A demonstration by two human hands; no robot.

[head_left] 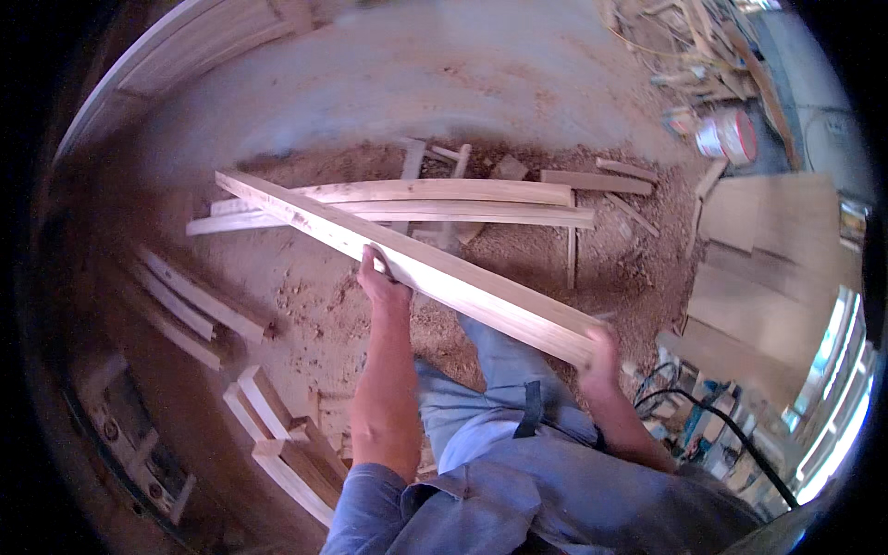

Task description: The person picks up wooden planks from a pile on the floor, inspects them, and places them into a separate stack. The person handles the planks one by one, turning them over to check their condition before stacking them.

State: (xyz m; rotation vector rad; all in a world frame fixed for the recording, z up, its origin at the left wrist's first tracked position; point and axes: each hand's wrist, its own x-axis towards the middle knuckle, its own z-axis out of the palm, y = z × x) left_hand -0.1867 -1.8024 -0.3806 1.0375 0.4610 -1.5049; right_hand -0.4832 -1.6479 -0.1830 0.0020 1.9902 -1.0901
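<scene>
A long, pale wooden beam slants across the middle of the view, its far end up at the left and its near end down at the right. My left hand grips it near the middle of its length, thumb along the side and the other fingers hidden beneath. At the near end, my right hand is closed around the beam, slightly blurred. Beyond and partly under it, two more long beams lie side by side across low wooden supports.
Several loose timbers lie at the left, with thick wooden posts at lower left. Brown boards and a white and red bucket stand right. Scrap wood is piled far right. A black hose curves near tools at lower right.
</scene>
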